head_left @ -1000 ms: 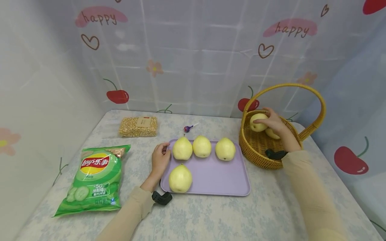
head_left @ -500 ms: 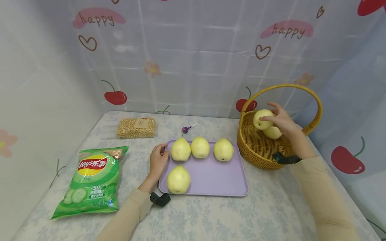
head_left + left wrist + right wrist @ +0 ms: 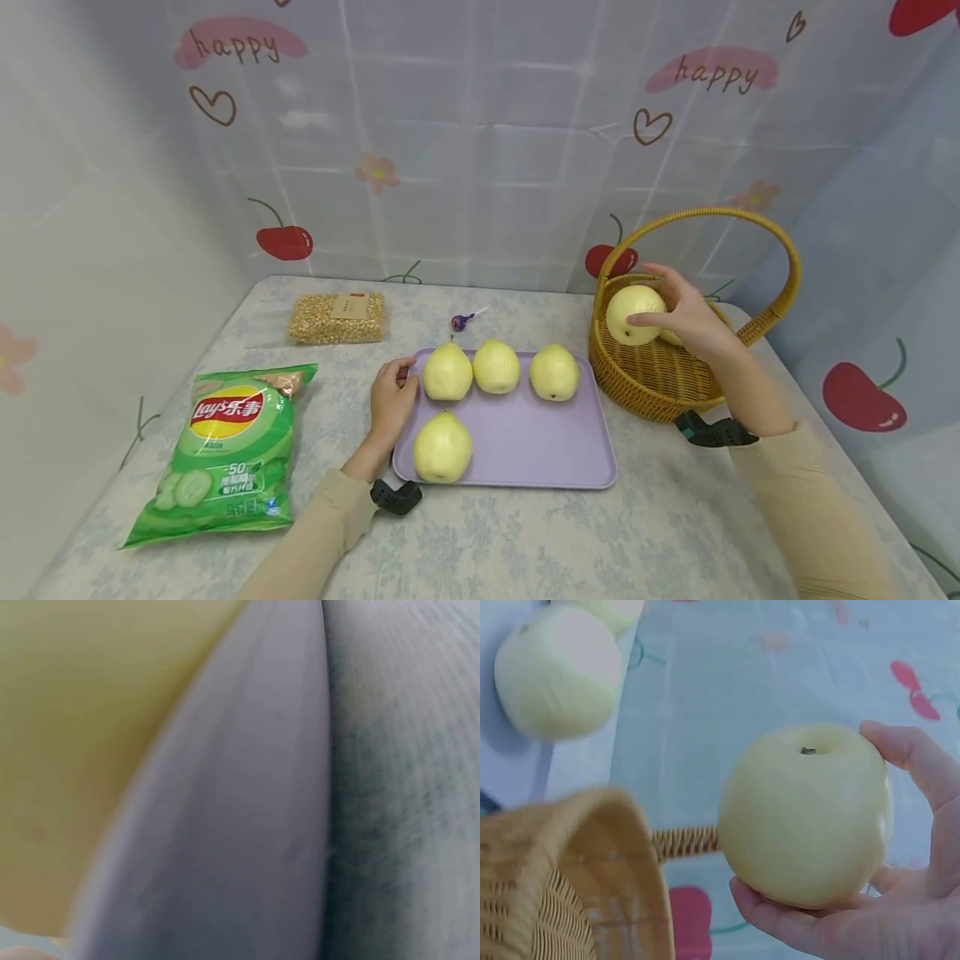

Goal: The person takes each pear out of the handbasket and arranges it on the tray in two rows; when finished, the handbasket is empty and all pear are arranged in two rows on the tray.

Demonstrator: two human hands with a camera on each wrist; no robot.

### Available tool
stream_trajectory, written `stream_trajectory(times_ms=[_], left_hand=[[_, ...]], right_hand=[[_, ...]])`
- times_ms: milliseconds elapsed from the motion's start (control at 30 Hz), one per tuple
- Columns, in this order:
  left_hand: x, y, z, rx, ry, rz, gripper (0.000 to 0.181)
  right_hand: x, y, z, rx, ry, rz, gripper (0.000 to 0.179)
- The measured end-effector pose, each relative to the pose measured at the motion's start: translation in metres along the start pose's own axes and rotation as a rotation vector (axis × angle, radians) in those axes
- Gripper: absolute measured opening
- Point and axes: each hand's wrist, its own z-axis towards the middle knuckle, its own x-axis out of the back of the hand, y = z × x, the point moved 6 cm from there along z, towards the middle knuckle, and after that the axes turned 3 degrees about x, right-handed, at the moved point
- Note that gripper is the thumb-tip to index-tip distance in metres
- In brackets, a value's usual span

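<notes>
My right hand (image 3: 688,318) grips a pale yellow pear (image 3: 633,315) above the wicker basket (image 3: 630,387). In the right wrist view the thumb and fingers wrap the sides of this pear (image 3: 802,817), its small dark end facing the camera. Behind my hand, a second pear (image 3: 670,337) lies in the basket, mostly covered. My left hand (image 3: 393,398) holds the left rim of a lilac tray (image 3: 540,446). On the tray sit several pears, three along the back and one pear (image 3: 442,447) at the front left. The left wrist view shows the tray's edge (image 3: 247,787) up close.
A green bag of chips (image 3: 225,454) lies at the left. Behind it is a clear pack of yellow kernels (image 3: 337,318). A purple lollipop (image 3: 461,322) lies beyond the tray. The basket's tall handle (image 3: 787,258) arches up on the right, and a printed curtain hangs behind.
The right hand has lifted the pear up from inside the basket and shifted it slightly left, toward the tray. The left hand stays at the tray's rim.
</notes>
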Motion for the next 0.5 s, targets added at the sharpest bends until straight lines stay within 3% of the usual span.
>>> stream_trajectory(times_ms=[267, 500], left_hand=[[0.0, 0.001, 0.0, -0.006, 0.005, 0.009, 0.033], [0.001, 0.002, 0.0, 0.005, 0.001, 0.012, 0.033]], right_hand=[[-0.042, -0.022, -0.021, 0.059, -0.025, 0.058, 0.077], [-0.086, -0.022, -0.031, 0.102, -0.108, 0.105, 0.079]])
